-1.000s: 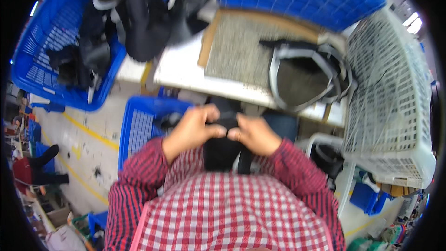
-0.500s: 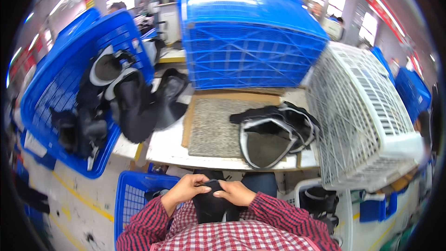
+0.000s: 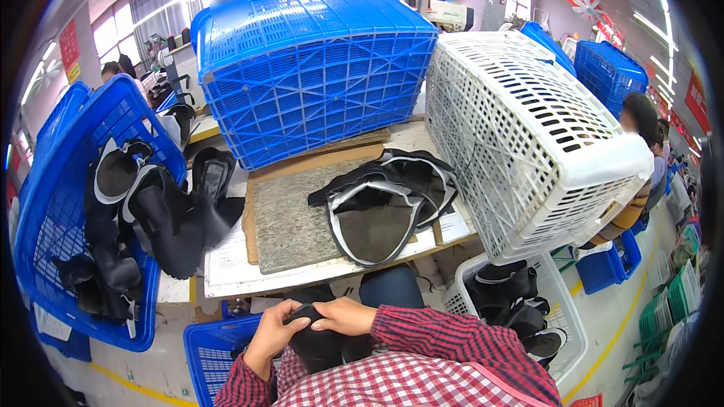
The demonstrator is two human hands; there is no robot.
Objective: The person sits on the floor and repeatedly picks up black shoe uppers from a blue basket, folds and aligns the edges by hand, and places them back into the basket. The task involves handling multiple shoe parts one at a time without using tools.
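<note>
Over my lap, both hands pinch the top edge of a black boot upper (image 3: 317, 350). My left hand (image 3: 273, 334) is closed on its left side, thumb on top. My right hand (image 3: 345, 316) grips the same edge from the right, its thumb near the left one. The lower part of the piece hangs against the checked apron. Just beyond, two black uppers (image 3: 375, 230) with pale edges and brownish lining lie on a grey textured board (image 3: 290, 218) on the white table (image 3: 234, 271).
A blue crate (image 3: 317, 98) on its side stands at the back, a white crate (image 3: 528, 128) at right. Black uppers (image 3: 154, 203) fill and spill from a tilted blue basket (image 3: 45, 271) at left. Below the table are a blue bin (image 3: 219, 347) and a white bin (image 3: 569, 316) with uppers.
My view has turned to the right, so the table and crates sit further left in the picture. Both hands keep their pinch on the black upper's edge.
</note>
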